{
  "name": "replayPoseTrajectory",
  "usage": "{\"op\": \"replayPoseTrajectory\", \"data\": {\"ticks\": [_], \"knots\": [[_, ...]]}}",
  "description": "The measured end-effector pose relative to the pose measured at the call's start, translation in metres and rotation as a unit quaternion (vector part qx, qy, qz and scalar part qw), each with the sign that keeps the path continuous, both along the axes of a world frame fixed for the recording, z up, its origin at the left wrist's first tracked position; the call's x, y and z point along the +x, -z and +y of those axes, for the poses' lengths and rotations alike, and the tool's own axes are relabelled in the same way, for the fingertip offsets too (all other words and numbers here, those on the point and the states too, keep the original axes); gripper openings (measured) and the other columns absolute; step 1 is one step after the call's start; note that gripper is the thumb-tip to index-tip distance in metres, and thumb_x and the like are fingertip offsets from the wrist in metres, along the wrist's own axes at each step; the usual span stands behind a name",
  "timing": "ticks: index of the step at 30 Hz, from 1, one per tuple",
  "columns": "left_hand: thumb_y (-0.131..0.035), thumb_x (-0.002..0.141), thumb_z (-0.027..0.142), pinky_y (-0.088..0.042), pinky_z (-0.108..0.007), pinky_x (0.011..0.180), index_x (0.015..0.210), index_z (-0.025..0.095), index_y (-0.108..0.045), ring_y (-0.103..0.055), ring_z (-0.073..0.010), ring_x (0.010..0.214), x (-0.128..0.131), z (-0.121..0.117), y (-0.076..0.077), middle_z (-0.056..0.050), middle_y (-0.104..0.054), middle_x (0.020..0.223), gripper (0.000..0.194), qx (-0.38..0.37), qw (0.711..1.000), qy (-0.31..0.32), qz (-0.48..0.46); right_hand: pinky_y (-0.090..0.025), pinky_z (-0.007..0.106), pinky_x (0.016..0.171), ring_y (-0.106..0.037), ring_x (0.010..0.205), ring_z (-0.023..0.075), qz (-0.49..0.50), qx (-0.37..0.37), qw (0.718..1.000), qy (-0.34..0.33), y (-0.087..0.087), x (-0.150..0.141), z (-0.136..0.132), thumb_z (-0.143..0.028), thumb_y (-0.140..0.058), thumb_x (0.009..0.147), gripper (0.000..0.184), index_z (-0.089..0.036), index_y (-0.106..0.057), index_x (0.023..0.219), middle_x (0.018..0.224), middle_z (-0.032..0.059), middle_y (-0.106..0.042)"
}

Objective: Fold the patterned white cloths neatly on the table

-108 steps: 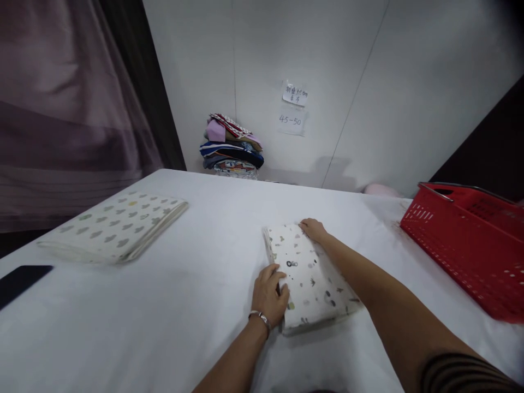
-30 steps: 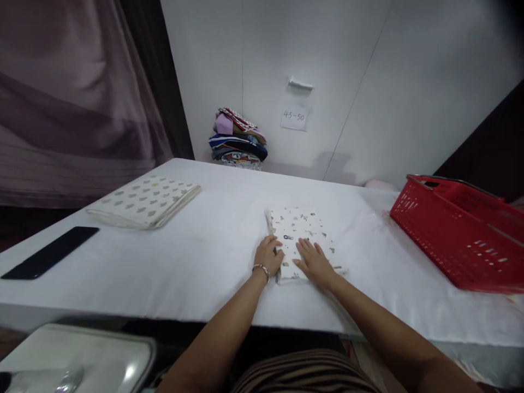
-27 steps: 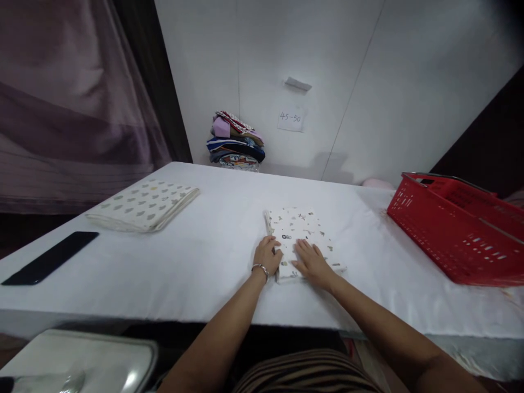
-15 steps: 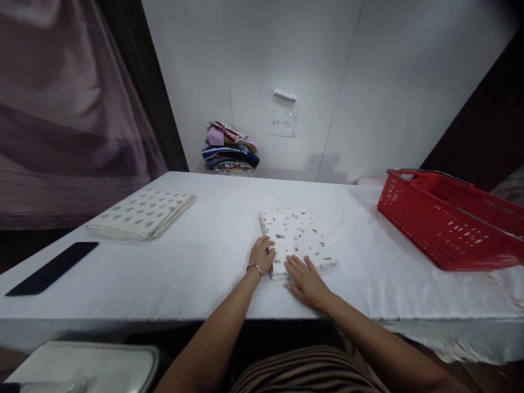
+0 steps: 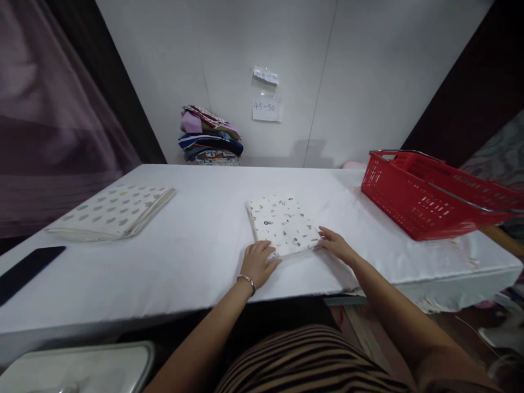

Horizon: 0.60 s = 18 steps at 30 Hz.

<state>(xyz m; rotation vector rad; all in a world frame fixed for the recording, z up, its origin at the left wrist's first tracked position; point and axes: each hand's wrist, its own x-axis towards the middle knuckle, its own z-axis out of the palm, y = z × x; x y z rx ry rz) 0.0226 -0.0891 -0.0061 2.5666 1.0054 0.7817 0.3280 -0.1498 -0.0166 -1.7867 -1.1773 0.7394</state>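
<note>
White table, then red basket to my right. Between my hands, the folded cloth looks light, soft, apt to slump; I'd support both near corners. My left hand rests half-open at one; my right curls at the other, pinch unclear.

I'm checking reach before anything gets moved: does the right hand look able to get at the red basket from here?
Probably yes: the right hand rests at the folded cloth's near right corner, and only bare tablecloth lies between it and the red basket.
</note>
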Motion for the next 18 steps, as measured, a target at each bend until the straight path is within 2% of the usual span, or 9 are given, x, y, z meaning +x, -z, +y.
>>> {"op": "replayPoseTrajectory", "data": {"ticks": [4,10,15,18], "knots": [[-0.052,0.086,0.028,-0.035,-0.042,0.099,0.111,0.025,-0.060,-0.044,-0.0219,0.120,-0.005,0.004,0.008,-0.005,-0.056,0.124,0.027,-0.002,0.999,0.010,0.033,-0.042,0.038,0.097,-0.054,0.113,0.0227,-0.077,0.007,0.996,-0.040,0.002,-0.006,-0.009,-0.021,-0.060,0.069,0.059,-0.020,-0.053,0.128,0.126,0.0060,-0.057],[-0.049,0.087,0.026,-0.036,-0.039,0.099,0.111,0.024,-0.059,-0.044,-0.0205,0.121,-0.003,0.006,0.011,-0.005,-0.057,0.124,0.026,-0.008,0.999,0.001,0.039,-0.037,0.036,0.102,-0.050,0.117,0.0204,-0.237,0.050,0.970,-0.034,0.005,-0.020,-0.008,-0.022,-0.051,0.078,0.051,-0.018,-0.050,0.129,0.128,0.0078,-0.054],[-0.057,0.082,0.029,-0.035,-0.041,0.099,0.116,0.024,-0.056,-0.041,-0.0229,0.124,-0.003,0.000,0.011,-0.005,-0.053,0.129,0.034,0.001,0.997,-0.004,0.072,-0.040,0.035,0.096,-0.050,0.114,0.0227,-0.343,-0.006,0.939,-0.018,0.005,-0.026,-0.005,-0.023,-0.046,0.083,0.052,-0.017,-0.042,0.135,0.124,0.0099,-0.055],[-0.057,0.082,0.024,-0.035,-0.042,0.097,0.115,0.025,-0.055,-0.043,-0.0226,0.123,0.000,-0.002,0.004,-0.005,-0.055,0.127,0.033,0.017,0.995,-0.006,0.093,-0.041,0.033,0.091,-0.052,0.112,0.0237,-0.360,-0.040,0.932,-0.012,-0.001,-0.028,-0.004,-0.022,-0.046,0.084,0.052,-0.018,-0.042,0.135,0.124,0.0092,-0.056]]}}
